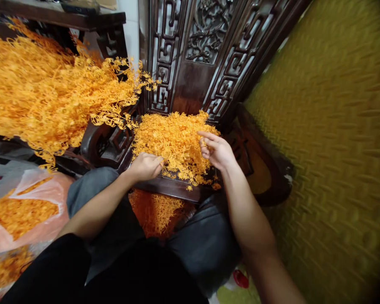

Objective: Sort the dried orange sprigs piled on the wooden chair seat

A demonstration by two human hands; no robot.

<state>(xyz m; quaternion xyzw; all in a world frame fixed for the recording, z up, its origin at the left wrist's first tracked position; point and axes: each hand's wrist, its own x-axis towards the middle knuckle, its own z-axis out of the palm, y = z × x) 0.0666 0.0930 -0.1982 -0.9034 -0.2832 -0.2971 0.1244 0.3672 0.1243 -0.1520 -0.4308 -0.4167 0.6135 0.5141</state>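
Note:
A heap of small orange plastic flower pieces (174, 135) covers the seat of a dark carved wooden chair (174, 188) in front of me. At the heap's near left edge my left hand (147, 166) is closed, its fingers curled together; whatever they hold is hidden. My right hand (215, 147) hovers over the heap's right side, the index finger stretched out and the other fingers partly bent. I make out nothing held in it. A few loose pieces lie along the seat's front edge.
A large bundle of orange branching sprays (50, 93) spreads at left over the chair's armrest (104, 143). Below it, a pinkish plastic bag (63, 198) holds more orange pieces. A reddish bag (139, 211) sits between my knees. A yellow textured surface (335, 147) fills the right side.

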